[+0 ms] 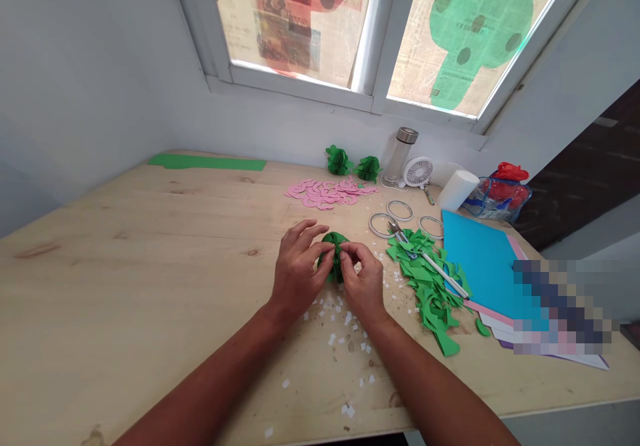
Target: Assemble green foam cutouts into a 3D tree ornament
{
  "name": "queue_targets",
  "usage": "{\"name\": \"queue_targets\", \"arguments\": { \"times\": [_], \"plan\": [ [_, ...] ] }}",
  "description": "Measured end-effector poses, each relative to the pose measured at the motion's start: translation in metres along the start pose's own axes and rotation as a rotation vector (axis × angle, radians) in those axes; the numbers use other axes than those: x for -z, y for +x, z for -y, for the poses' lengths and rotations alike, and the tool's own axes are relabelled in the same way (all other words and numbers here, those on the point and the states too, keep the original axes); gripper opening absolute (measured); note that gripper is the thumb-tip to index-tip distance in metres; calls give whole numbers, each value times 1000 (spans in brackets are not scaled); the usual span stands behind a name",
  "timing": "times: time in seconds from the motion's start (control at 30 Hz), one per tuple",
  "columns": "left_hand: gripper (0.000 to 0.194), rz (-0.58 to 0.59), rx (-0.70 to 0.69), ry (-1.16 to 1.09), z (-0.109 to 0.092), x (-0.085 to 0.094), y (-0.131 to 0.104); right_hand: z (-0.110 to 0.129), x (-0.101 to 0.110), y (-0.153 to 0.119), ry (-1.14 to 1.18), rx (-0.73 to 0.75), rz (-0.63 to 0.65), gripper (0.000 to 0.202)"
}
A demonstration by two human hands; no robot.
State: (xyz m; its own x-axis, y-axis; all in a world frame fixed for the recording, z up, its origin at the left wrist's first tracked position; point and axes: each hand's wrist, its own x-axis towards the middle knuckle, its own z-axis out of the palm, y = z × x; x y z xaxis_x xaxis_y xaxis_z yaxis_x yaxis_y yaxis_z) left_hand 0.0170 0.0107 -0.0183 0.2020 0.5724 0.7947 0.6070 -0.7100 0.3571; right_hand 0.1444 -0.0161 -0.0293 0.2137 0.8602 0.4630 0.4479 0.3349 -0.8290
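Observation:
Between my two hands is a small green folded-paper piece [336, 238], partly covered by my fingers. My left hand [299, 266] pinches its left side with thumb and index finger, the other fingers raised. On the right side, my right hand [364, 276] pinches it too, the fingers curled in. Small white paper bits [333, 339] lie scattered on the wooden table [175, 286] under and around my hands. Two similar green paper shapes, one ruffled [338, 160] and one lower [369, 169], stand against the wall behind.
Pink paper cutouts [325, 193] lie beyond my hands. To the right are green scraps [433, 293], scissors [397, 231], a white pen [445, 276], tape rolls [400, 211] and blue paper [490, 266]. A glass bottle [399, 156] and small fan [418, 171] stand behind. Green strips [210, 161] lie far left.

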Motion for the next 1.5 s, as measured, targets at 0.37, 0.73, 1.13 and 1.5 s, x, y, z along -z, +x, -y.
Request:
{"name": "queue_targets", "arguments": {
  "times": [0.37,0.73,1.13,1.5],
  "plan": [
    [11,-15,-5,0,-1,0,0,0,-1,-1,2,6,9,16],
    [11,3,180,-164,-1,-2,0,1,-1,-1,19,-33,14,18],
    [7,-42,361,-318,1,5,2,1,1,3,144,-157,-43,18],
    [10,-8,474,-354,9,2,1,-2,0,6,303,-267,-56,21]
  ]
}}
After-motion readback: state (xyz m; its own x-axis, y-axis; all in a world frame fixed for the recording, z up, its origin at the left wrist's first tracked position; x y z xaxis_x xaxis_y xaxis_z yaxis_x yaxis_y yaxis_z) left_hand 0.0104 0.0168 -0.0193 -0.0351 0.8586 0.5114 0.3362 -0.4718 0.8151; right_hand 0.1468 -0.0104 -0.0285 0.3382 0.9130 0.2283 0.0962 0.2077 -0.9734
